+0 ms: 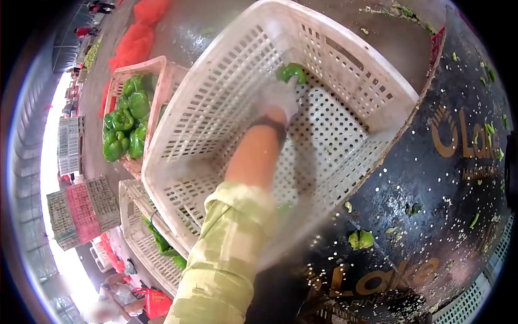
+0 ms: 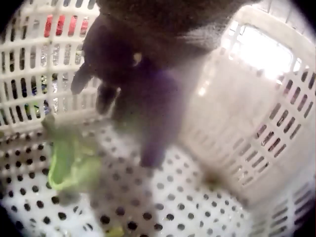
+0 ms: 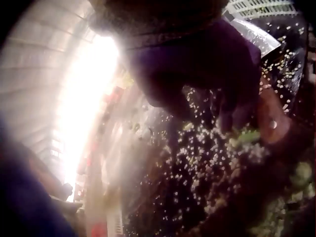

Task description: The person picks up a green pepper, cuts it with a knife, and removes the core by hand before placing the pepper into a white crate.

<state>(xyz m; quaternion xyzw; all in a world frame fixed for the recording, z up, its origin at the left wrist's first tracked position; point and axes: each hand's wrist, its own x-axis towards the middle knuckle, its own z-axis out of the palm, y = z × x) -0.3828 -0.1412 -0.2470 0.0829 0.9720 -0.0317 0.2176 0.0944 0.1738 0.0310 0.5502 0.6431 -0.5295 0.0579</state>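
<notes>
The step in hand looks like a reach for the green pepper (image 1: 295, 71), which lies on the floor of a white crate (image 1: 194, 166), right at the left hand's (image 1: 280, 97) fingertips; that hand is loosely open, fingers apart, one laid over the pepper, and it has no visible grip, though blur leaves firm contact uncertain; the next move, if this is a pick-up, calls for curling the fingers round the pepper and lifting it clear of the walls.

The right hand (image 3: 207, 74) is over the tabletop (image 1: 396, 167), fingers pointing down; it is too dark to tell how far they close or whether they hold anything; a riveted wooden handle (image 3: 273, 116) shows just beside it, a flat, shiny blade (image 3: 254, 37) behind it.

The crate round the left hand is stiff plastic, slotted in its walls, round-holed underfoot; the pepper is glossy and lobed; to that hand's right the tabletop is black, wet-looking, strewn with pale grainy seeds (image 3: 202, 153); to its left, plump whole peppers (image 1: 127, 119) fill a pinkish crate (image 1: 162, 73).
</notes>
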